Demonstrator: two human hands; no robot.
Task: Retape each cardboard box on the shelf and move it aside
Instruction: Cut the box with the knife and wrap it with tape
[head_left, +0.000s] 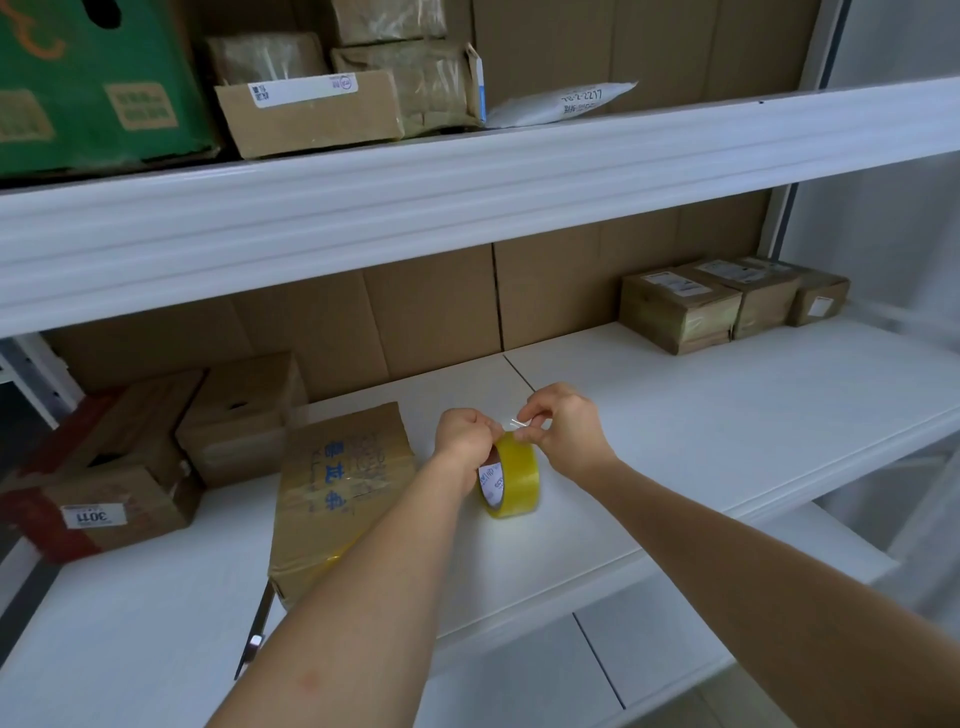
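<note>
While your left hand (464, 435) holds the yellow tape roll (511, 480) just right of the taped box (337, 493), your right hand (563, 428) pinches the loose tape end (517, 425), roll standing on the white shelf (701, 415).

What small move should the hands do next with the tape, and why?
Probably pull the tape end out longer: the right hand already pinches it, the left hand holds the roll, and the box with blue print waits beside it.
</note>
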